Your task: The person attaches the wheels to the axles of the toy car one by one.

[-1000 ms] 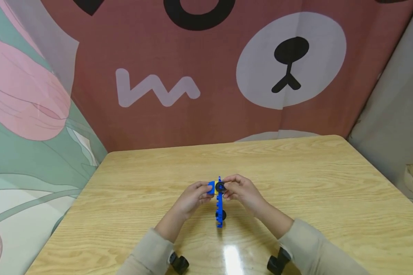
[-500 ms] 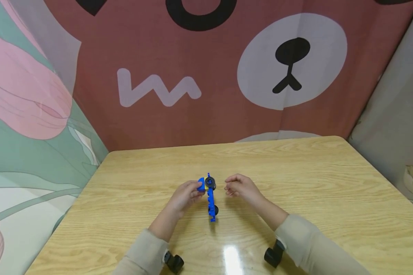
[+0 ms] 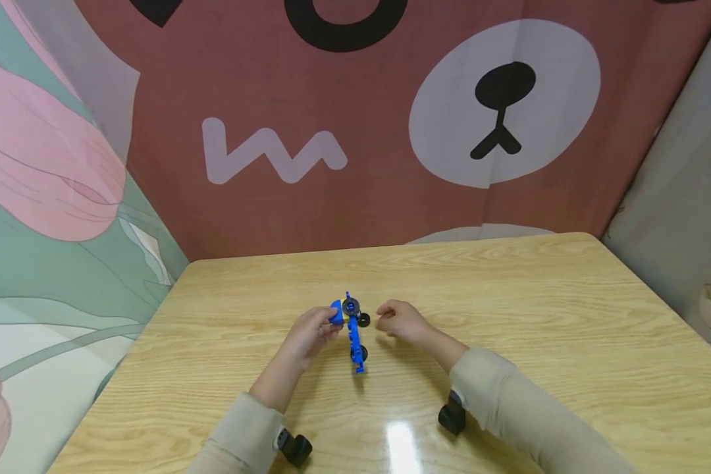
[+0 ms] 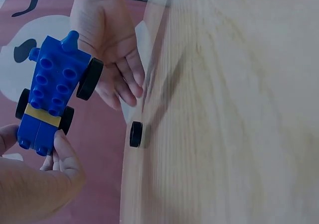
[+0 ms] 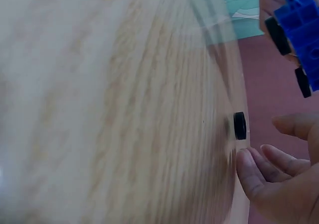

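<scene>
My left hand pinches the blue end of a toy car built of blue blocks with a yellow strip, holding it above the table. Black wheels sit along its sides, and one blue hub shows bare in the left wrist view. A loose black tyre stands on the table, apart from the car. Just right of that tyre is my right hand, its fingers relaxed and holding nothing. In the left wrist view its palm faces the camera.
The wooden table spreads out below both hands. Behind it hangs a reddish cloth with a bear print. Black wrist cameras are strapped at both sleeves.
My right hand has let go at the car's wheel and drawn away. My left hand has carried the car leftward and slightly farther from me. The loose tyre now shows apart on the table.
</scene>
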A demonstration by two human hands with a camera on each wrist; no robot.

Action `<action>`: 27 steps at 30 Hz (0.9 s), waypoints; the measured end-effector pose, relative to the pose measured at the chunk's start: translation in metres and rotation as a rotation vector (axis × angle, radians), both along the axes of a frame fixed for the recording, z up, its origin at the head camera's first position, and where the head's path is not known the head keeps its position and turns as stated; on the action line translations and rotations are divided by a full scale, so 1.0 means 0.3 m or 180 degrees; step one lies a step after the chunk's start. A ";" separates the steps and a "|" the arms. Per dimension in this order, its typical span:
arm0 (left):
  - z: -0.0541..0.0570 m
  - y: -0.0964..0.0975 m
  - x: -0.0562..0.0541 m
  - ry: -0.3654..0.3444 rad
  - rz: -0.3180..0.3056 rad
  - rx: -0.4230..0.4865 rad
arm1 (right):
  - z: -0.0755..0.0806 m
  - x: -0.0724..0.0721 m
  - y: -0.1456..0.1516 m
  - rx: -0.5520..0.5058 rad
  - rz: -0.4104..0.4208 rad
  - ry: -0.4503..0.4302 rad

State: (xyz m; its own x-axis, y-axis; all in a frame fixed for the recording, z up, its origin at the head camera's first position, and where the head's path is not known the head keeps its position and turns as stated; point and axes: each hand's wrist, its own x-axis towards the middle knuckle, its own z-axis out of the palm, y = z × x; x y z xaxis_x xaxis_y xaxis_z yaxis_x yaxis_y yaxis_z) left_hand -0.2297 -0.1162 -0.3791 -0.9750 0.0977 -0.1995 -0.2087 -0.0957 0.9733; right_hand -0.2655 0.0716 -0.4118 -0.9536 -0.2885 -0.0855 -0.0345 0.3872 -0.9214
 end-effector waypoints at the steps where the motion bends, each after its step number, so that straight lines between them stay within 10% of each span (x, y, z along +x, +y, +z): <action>1: 0.001 -0.001 -0.002 0.0002 0.0017 0.0011 | -0.001 -0.006 -0.007 0.0110 0.0032 0.0078; 17: 0.007 -0.006 -0.021 -0.0095 0.0295 0.0170 | -0.035 -0.066 -0.090 0.1622 0.0349 0.0868; 27: 0.009 0.003 -0.030 -0.0122 0.0246 0.0204 | -0.016 -0.024 -0.046 0.0910 0.0255 0.0760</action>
State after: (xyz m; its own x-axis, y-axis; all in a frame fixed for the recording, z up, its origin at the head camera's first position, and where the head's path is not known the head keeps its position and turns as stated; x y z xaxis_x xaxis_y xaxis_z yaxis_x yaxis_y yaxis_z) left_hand -0.2385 -0.1153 -0.3765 -0.9719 0.0362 -0.2326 -0.2354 -0.1748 0.9561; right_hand -0.2726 0.0579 -0.4167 -0.9318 -0.3597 0.0484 -0.2757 0.6148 -0.7390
